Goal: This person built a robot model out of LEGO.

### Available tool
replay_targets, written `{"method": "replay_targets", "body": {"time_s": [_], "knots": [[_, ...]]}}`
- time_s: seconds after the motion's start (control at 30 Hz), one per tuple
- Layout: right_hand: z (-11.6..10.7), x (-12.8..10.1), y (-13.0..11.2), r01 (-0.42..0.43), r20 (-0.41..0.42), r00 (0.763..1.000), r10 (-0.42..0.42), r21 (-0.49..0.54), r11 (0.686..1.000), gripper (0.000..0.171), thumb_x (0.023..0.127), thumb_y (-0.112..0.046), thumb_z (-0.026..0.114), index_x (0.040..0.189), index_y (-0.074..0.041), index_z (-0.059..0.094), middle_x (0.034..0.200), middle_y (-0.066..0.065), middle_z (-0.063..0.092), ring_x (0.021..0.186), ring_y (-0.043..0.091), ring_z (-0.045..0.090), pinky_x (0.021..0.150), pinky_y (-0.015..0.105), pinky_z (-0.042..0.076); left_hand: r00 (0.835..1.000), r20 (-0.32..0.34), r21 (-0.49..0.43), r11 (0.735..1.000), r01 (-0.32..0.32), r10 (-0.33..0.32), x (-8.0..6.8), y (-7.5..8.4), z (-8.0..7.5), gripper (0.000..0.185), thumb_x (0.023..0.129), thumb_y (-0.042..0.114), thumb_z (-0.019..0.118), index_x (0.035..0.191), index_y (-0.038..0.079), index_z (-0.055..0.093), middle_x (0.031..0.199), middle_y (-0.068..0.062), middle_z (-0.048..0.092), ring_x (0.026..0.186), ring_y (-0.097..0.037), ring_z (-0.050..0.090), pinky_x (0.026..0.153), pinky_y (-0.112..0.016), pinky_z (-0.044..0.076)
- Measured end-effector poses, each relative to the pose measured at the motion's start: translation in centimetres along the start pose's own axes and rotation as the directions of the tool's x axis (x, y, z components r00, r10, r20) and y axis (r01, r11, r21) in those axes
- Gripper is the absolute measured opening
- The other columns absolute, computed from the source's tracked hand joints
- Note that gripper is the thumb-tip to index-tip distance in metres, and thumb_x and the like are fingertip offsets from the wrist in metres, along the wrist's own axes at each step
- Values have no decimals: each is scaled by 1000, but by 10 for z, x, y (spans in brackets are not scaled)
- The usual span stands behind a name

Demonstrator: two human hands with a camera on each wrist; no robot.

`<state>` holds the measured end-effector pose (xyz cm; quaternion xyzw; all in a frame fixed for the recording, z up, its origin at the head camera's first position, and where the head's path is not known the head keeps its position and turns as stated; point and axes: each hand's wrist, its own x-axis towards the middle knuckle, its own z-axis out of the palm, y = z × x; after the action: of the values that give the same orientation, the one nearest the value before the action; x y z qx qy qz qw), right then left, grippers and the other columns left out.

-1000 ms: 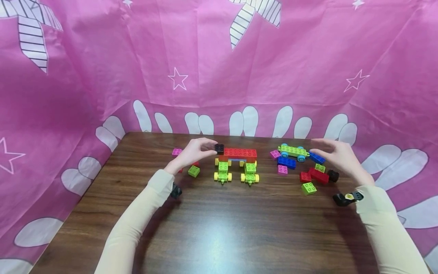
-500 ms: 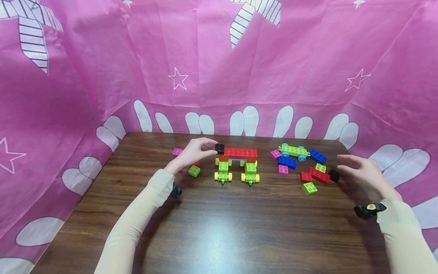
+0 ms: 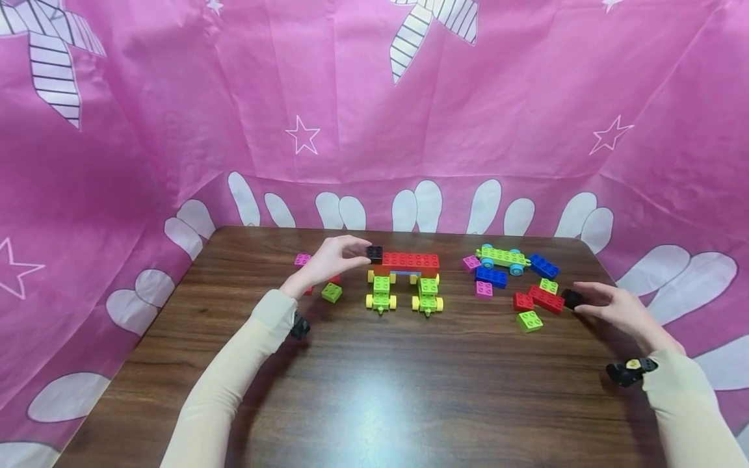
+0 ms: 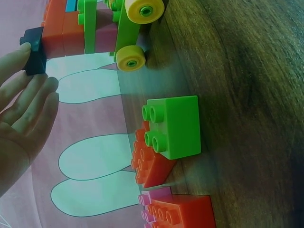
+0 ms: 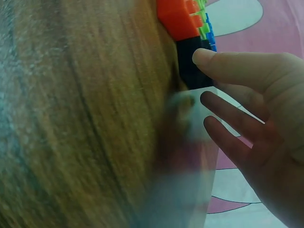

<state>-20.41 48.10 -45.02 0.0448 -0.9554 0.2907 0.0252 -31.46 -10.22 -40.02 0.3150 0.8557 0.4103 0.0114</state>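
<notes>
My left hand (image 3: 333, 260) pinches a black brick (image 3: 375, 254) at the left end of a row of red bricks (image 3: 409, 262). These top a build with yellow-wheeled lime car bases (image 3: 381, 298); in the left wrist view, the thumb lies on one side of the black brick (image 4: 35, 51) and the fingers on the other. Far to the right, my right hand (image 3: 623, 315) has thumb and forefinger around a second black brick (image 3: 571, 299) on the table. The right wrist view shows its thumb against that black brick (image 5: 189, 61), with the forefinger partly hidden behind.
Beside the right hand lie a long red brick (image 3: 547, 299), a small red brick (image 3: 523, 301) and lime bricks (image 3: 530, 321). Behind them are blue bricks (image 3: 491, 277), pink bricks (image 3: 484, 289) and a blue-wheeled lime base (image 3: 502, 257). A lime brick (image 3: 331, 292) sits near the left wrist.
My right hand has drawn back from the blue brick at the rear right, moved right and toward me, then closed in on the black brick. The left hand has stayed put.
</notes>
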Motion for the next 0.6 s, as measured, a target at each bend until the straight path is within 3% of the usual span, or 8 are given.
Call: {"method": "replay_targets", "body": {"time_s": [0.07, 0.13, 0.6], "knots": [[1, 1, -1, -6, 1, 1000, 6, -22, 1000, 57, 87, -28, 77, 132, 2, 59, 123, 24, 67, 89, -29, 45, 69, 3, 38, 1000, 0, 0, 1000, -4, 4, 0, 0, 0, 40, 91, 21, 72, 127, 4, 65, 120, -12, 71, 109, -25, 68, 98, -39, 55], [2, 1, -2, -3, 1, 1000, 3, -31, 1000, 56, 87, -27, 77, 131, 2, 60, 125, 34, 62, 86, -27, 46, 66, 3, 40, 1000, -1, -1, 1000, -7, 7, 0, 0, 0, 41, 91, 21, 72, 127, 3, 65, 120, -12, 71, 109, -25, 68, 98, -39, 55], [2, 1, 1, 21, -73, 997, -26, -70, 997, 46, 87, -27, 76, 123, 0, 66, 117, 32, 66, 84, -29, 45, 65, 3, 38, 1000, 0, -1, 1000, -5, 5, 0, -2, 0, 41, 91, 21, 72, 127, 3, 65, 120, -12, 71, 110, -25, 68, 98, -40, 55]]}}
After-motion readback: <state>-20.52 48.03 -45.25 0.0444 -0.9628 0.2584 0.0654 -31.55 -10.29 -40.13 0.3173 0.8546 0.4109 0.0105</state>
